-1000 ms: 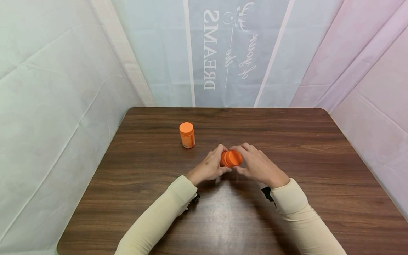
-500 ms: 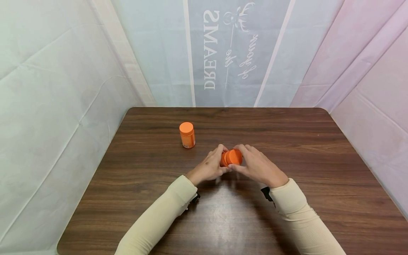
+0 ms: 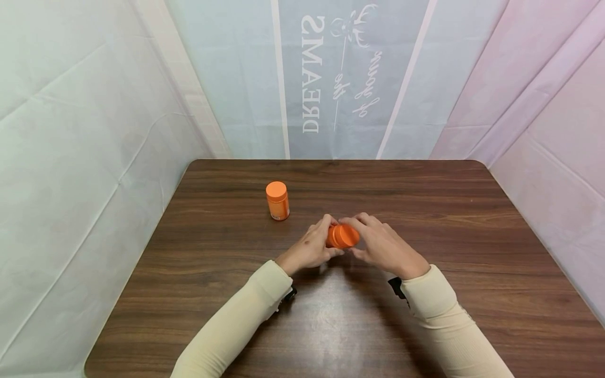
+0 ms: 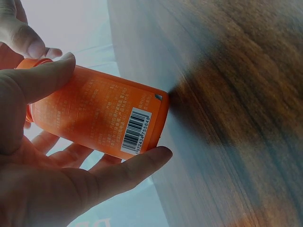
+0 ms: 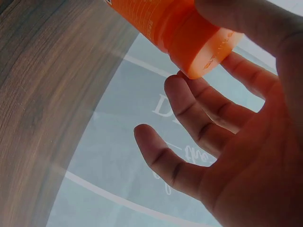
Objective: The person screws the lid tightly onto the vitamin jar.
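My left hand [image 3: 309, 245] grips an orange plastic bottle [image 4: 102, 111] by its body. Thumb and fingers lie on opposite sides of it. The bottle is tilted, its base low over the table and its cap [image 3: 348, 236] towards my right hand. I cannot tell whether the base touches the wood. A barcode label [image 4: 136, 131] shows near the base. At the cap, my right hand [image 3: 385, 247] has its thumb on one side and fingertips on the other, while other fingers [image 5: 156, 149] stand off it. The cap sits on the bottle's neck.
A second orange bottle [image 3: 278, 201], capped and upright, stands behind and to the left of my hands. The dark wooden table [image 3: 212, 273] ends at a hanging printed cloth [image 3: 255, 94]. Pale sheets [image 3: 85, 173] enclose both sides.
The right hand's fingers and thumb first shift round the cap, then return close to their earlier pose. The left hand and the standing bottle stay in place.
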The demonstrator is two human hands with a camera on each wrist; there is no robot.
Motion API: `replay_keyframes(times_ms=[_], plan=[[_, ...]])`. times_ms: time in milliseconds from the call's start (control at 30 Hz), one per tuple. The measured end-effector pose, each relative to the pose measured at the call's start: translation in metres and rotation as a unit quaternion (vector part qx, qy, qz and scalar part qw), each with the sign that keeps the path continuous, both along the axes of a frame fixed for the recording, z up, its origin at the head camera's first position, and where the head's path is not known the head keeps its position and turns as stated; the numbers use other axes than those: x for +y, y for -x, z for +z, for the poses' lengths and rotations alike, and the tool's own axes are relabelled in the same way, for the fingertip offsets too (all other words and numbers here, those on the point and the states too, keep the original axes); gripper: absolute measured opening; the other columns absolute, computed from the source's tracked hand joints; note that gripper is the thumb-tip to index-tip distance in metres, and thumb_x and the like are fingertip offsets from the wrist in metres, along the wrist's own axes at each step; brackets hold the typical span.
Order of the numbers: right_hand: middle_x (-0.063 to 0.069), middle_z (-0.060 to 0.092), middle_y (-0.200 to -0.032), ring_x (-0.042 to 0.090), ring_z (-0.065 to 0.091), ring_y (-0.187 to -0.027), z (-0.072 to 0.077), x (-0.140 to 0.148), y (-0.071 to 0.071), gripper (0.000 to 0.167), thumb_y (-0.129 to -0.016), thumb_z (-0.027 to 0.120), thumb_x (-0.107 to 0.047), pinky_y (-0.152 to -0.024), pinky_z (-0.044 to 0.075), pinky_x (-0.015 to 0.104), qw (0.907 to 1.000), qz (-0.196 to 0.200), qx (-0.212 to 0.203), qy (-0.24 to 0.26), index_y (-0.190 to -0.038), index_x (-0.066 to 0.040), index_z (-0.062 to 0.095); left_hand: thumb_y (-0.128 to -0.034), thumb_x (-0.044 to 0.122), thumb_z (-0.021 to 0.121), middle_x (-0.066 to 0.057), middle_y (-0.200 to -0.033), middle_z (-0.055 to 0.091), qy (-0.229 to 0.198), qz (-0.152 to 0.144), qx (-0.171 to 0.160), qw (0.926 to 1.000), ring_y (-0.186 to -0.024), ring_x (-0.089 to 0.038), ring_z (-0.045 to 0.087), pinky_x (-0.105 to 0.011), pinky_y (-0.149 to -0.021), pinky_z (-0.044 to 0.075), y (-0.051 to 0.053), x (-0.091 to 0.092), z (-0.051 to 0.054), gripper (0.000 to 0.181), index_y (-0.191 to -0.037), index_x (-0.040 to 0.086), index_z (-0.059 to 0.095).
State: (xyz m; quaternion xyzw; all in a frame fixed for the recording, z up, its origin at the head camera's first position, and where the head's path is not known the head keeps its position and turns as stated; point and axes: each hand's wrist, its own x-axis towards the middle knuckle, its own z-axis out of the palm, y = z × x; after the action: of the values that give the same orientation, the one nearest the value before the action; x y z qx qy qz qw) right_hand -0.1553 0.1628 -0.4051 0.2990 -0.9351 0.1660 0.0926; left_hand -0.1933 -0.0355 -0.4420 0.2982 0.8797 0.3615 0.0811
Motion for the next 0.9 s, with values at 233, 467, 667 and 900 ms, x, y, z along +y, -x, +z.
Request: replay_keyframes(times_ms=[233,467,667,900], plan=[[0.014,0.062,-0.111,0.024,0.062,-0.088,-0.0023,-0.0028,-0.0006,0.059,-0.078,0.086,-0.012,-0.069,0.055,0.044,0.9998,-0.017,-0.008,0.011,-0.130,-0.004,0.058,-0.0863,0.015,0.080,-0.009,-0.114,0.060,-0.006,-0.004,-0.001,1.0000,-0.099,-0.022,0.058,-0.035,-0.086,0.050,-0.0001,-0.0006,-0.0019,0.057,-0.126,0.010,0.040],[0.015,0.061,-0.107,0.020,0.058,-0.079,-0.0026,-0.0054,-0.0008,0.056,-0.083,0.083,-0.025,-0.065,0.051,0.036,0.9968,-0.057,-0.052,0.020,-0.128,-0.003,0.057,-0.0878,0.018,0.079,-0.008,-0.112,0.060,0.001,0.002,-0.004,1.0000,-0.098,-0.022,0.057,-0.034,-0.083,0.050,0.0000,-0.0007,-0.0027,0.055,-0.127,0.011,0.041],[0.010,0.063,-0.097,0.018,0.057,-0.074,-0.0019,-0.0072,-0.0002,0.056,-0.084,0.082,-0.034,-0.064,0.049,0.031,0.9928,-0.077,-0.085,0.033,-0.123,-0.002,0.057,-0.0892,0.019,0.078,-0.007,-0.111,0.059,0.007,0.005,-0.011,0.9999,-0.098,-0.023,0.054,-0.033,-0.081,0.050,-0.0003,-0.0005,-0.0028,0.054,-0.128,0.012,0.040],[0.014,0.062,-0.106,0.023,0.059,-0.083,-0.0032,-0.0068,-0.0001,0.073,-0.080,0.085,-0.039,-0.068,0.053,0.037,0.9954,-0.073,-0.059,0.019,-0.133,-0.001,0.054,-0.0884,0.016,0.078,-0.008,-0.112,0.059,0.005,-0.004,0.005,1.0000,-0.096,-0.021,0.057,-0.031,-0.082,0.050,0.0006,-0.0004,-0.0039,0.055,-0.128,0.010,0.040]])
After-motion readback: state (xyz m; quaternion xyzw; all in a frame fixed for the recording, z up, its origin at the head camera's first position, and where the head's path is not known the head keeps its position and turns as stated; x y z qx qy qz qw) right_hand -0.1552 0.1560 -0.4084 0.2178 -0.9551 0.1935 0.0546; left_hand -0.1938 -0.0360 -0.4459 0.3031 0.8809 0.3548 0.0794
